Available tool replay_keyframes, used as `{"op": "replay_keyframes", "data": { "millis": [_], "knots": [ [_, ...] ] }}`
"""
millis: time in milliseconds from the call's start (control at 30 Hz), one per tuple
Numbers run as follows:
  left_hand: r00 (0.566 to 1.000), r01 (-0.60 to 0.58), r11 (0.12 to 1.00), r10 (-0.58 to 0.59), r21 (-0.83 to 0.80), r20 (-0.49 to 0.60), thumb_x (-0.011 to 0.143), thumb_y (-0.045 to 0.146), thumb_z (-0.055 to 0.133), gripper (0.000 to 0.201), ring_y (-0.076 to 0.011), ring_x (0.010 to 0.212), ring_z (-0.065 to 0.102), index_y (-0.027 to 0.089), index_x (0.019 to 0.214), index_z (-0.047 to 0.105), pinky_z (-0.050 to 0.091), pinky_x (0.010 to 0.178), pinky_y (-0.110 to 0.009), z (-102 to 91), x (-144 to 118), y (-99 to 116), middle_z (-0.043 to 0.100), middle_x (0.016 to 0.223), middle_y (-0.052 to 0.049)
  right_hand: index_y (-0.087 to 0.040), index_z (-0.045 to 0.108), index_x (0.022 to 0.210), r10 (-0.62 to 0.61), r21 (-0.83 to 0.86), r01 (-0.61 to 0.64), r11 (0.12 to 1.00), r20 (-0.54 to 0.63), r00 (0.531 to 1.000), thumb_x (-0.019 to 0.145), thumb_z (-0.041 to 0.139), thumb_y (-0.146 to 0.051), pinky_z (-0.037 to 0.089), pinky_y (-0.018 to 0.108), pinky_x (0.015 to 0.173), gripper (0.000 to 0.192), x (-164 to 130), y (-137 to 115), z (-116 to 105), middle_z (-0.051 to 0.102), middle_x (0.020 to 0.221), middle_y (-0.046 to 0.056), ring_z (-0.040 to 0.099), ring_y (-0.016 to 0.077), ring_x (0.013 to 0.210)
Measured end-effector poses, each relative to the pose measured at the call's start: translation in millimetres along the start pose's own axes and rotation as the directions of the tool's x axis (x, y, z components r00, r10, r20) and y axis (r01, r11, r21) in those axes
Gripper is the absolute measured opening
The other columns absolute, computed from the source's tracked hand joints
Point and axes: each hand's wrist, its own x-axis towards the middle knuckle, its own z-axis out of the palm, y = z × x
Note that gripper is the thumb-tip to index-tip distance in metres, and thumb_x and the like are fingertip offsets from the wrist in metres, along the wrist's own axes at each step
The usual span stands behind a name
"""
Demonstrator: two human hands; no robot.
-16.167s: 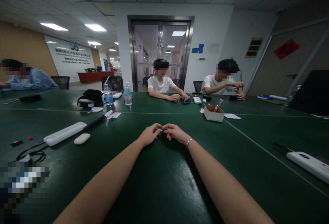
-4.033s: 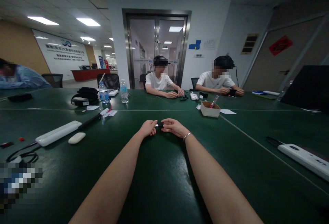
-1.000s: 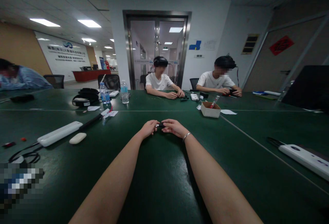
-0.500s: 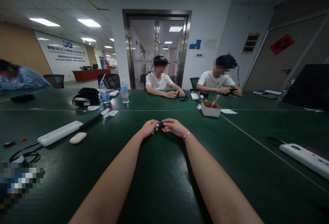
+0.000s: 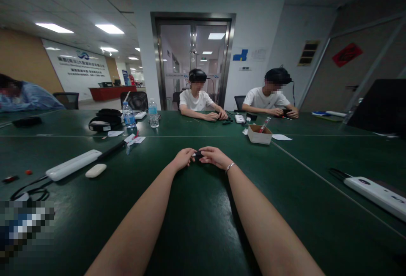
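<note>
Almost nothing had moved since the earlier frames: both hands were at the same place on the green tabletop (image 5: pixel 203 225), and only the view had shifted a little.

The left hand (image 5: pixel 183 159) and the right hand (image 5: pixel 213 156) were close together, fingertips facing each other, and both pinched one small dark object (image 5: pixel 198 155) between them. It lay exactly between the two hands, just above the tabletop, so neither hand was nearer to it. Its long axis seemed to run left to right, from one hand to the other, but it was too small to tell its form. A thin bracelet (image 5: pixel 229 167) was on the right wrist.

To the left lay one long white power strip (image 5: pixel 73 165) and, just beside it, one small white oval object (image 5: pixel 95 170). A second white power strip (image 5: pixel 376 192) was far to the right. Two water bottles (image 5: pixel 128 115) stood near the far side, with one black headset (image 5: pixel 104 121) to their left. One open cardboard box (image 5: pixel 259 134) stood further back on the right. Two persons in white shirts (image 5: pixel 197 101) sat across, each with their own hands busy, and a third person (image 5: pixel 28 98) sat at the far left.
</note>
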Motion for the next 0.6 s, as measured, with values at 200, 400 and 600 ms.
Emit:
{"op": "replay_keyframes", "data": {
  "millis": [200, 400, 600],
  "knots": [
    [1.000, -0.011, 1.000, 0.011, -0.015, -0.008, 0.083, 0.029, 0.043, 0.028, -0.0076, 0.053, 0.046, 0.013, 0.101, 0.055, 0.040, 0.045, -0.017, 0.2, 1.6, -2.0, 0.054, 0.072, -0.002, -0.007, 0.054, 0.098, -0.004, -0.004, 0.004, 1.000, 0.001, 1.000, 0.082, 0.054, -0.003, 0.056, 0.022, 0.063, 0.017, 0.7, 0.9, -1.0, 0.066, 0.072, 0.009, 0.067, 0.0145, 0.063],
    [1.000, -0.028, 0.999, 0.028, -0.017, -0.007, 0.083, 0.026, 0.042, 0.026, -0.0070, 0.053, 0.046, 0.014, 0.102, 0.055, 0.040, 0.044, -0.016, -0.1, 3.6, -4.8, 0.053, 0.074, -0.002, -0.008, 0.055, 0.098, -0.001, -0.005, 0.001, 1.000, -0.006, 1.000, 0.081, 0.056, -0.003, 0.057, 0.022, 0.063, 0.017, 1.8, 1.8, -2.0, 0.066, 0.073, 0.008, 0.067, 0.0142, 0.063],
    [1.000, -0.019, 1.000, 0.019, -0.004, -0.006, 0.084, 0.027, 0.041, 0.027, -0.0068, 0.052, 0.045, 0.014, 0.102, 0.056, 0.039, 0.044, -0.016, -0.2, 3.1, -4.0, 0.052, 0.072, -0.002, -0.008, 0.055, 0.097, 0.002, -0.009, -0.002, 1.000, -0.009, 1.000, 0.082, 0.055, -0.003, 0.057, 0.021, 0.062, 0.016, -1.1, -1.1, 0.2, 0.065, 0.070, 0.008, 0.067, 0.0137, 0.062]
  ]
}}
